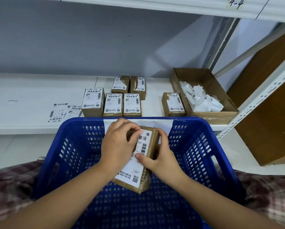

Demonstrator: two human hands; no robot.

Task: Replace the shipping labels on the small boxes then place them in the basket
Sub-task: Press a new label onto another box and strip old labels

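Observation:
A small brown box (152,141) with a white shipping label (132,171) is held above the blue basket (69,146). My right hand (156,156) grips the box from the right, its thumb pressing on the label. My left hand (118,142) lies over the box's left side, fingers curled at the label's top edge. Several more small labelled boxes (113,104) stand on the white shelf (31,96) behind the basket, two of them with torn labels (137,84). Loose fresh labels (62,112) lie on the shelf to the left.
An open cardboard tray (221,113) holding crumpled white label scraps (202,100) sits at the right of the shelf. A shelf upright (257,98) and a brown board (270,113) stand further right. Another shelf runs overhead.

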